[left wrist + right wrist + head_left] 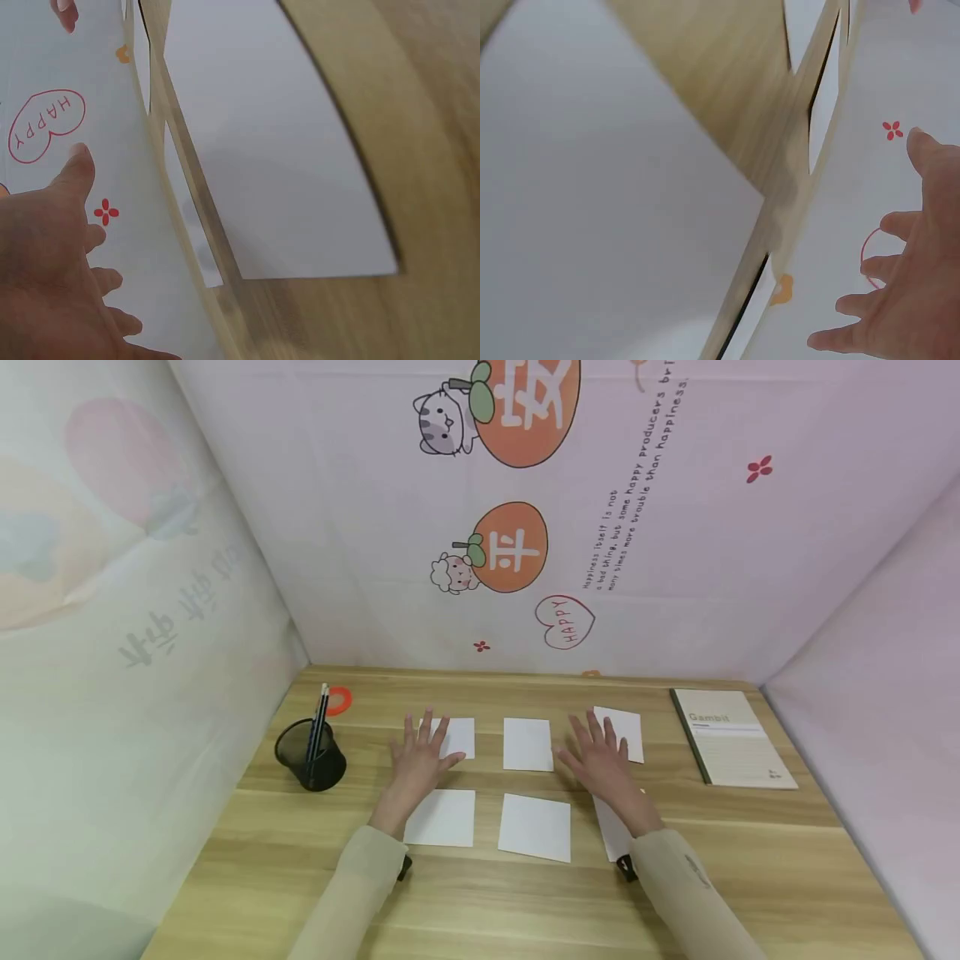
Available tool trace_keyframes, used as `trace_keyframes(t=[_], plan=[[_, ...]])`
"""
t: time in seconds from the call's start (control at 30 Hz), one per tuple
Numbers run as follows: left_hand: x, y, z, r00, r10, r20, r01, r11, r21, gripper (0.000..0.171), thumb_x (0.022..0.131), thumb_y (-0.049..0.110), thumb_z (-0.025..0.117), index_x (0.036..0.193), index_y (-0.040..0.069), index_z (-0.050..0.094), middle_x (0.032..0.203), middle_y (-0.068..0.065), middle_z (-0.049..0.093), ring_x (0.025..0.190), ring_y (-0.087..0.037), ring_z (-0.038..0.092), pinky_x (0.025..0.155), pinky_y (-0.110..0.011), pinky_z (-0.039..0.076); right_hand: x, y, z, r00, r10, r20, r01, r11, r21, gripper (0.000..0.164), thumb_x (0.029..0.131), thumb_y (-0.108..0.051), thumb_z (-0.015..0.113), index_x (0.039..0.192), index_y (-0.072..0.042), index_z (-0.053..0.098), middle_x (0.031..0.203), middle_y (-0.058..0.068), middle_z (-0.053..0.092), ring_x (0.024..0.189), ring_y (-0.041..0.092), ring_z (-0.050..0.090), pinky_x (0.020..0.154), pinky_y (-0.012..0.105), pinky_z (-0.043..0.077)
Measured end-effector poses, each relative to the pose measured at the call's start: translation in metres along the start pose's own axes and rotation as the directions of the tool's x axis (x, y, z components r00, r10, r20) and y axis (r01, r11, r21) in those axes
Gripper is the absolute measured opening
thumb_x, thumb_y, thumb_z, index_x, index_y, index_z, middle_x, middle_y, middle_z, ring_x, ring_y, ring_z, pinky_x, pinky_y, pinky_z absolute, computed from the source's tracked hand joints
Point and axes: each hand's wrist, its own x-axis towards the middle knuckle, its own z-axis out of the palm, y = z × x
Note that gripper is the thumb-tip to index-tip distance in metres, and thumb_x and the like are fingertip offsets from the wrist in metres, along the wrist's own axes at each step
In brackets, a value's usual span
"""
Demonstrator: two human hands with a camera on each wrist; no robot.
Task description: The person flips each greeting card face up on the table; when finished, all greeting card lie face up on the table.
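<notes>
My left hand is spread, palm down, above the back-left white card and behind the front-left white card. Nothing is in its grasp. On the other side my right hand has its fingers apart too, partly covering the back-right white card; its wrist hides part of the front-right card. Between the hands lie a back-middle card and a front-middle card. In the wrist views, the left palm and right palm appear raised off the cards.
A black mesh pen holder with pencils leans at the left, near an orange ring. A notebook lies at the right. Printed white cloth encloses the back and sides of the wooden table.
</notes>
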Motion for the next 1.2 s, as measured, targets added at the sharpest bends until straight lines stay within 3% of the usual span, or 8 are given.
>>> trace_keyframes(t=[0.23,0.5,0.77,1.2], plan=[[-0.005,-0.008,0.001,1.000,0.014,-0.027,-0.014,1.000,0.010,0.075,0.092,0.057,0.050,0.152,0.016,0.030,0.158,-0.018,0.016,0.139,-0.053,0.015,0.096,-0.076,0.026,0.014,-0.017,0.002,0.999,-0.040,-0.008,0.040,0.999,0.012,0.075,0.096,-0.056,0.045,0.152,-0.010,0.025,0.157,0.023,0.013,0.140,0.052,0.006,0.102,0.076,0.010],[-0.004,-0.014,-0.001,1.000,-0.015,-0.005,0.015,1.000,-0.011,0.075,0.093,0.056,0.049,0.153,0.017,0.026,0.158,-0.018,0.014,0.139,-0.053,0.014,0.097,-0.075,0.026,0.023,-0.032,0.004,0.999,-0.051,0.010,0.051,0.999,0.003,0.073,0.097,-0.054,0.046,0.152,-0.011,0.026,0.157,0.022,0.013,0.140,0.051,0.008,0.104,0.074,0.011],[-0.006,-0.022,-0.001,0.999,-0.016,-0.027,0.015,0.999,-0.048,0.075,0.093,0.052,0.053,0.152,0.013,0.029,0.157,-0.021,0.019,0.138,-0.054,0.015,0.097,-0.076,0.023,0.033,-0.041,0.013,0.998,-0.054,0.031,0.055,0.998,-0.032,0.073,0.096,-0.057,0.043,0.152,-0.012,0.027,0.157,0.022,0.015,0.140,0.051,0.010,0.105,0.072,0.013],[-0.002,-0.032,-0.001,0.999,-0.043,0.031,0.046,0.994,-0.100,0.074,0.095,0.053,0.049,0.153,0.012,0.026,0.158,-0.020,0.015,0.139,-0.054,0.010,0.101,-0.074,0.020,0.043,-0.064,0.021,0.993,-0.066,0.096,0.070,0.997,-0.043,0.073,0.097,-0.057,0.042,0.153,-0.013,0.024,0.158,0.020,0.013,0.142,0.048,0.008,0.108,0.069,0.013]])
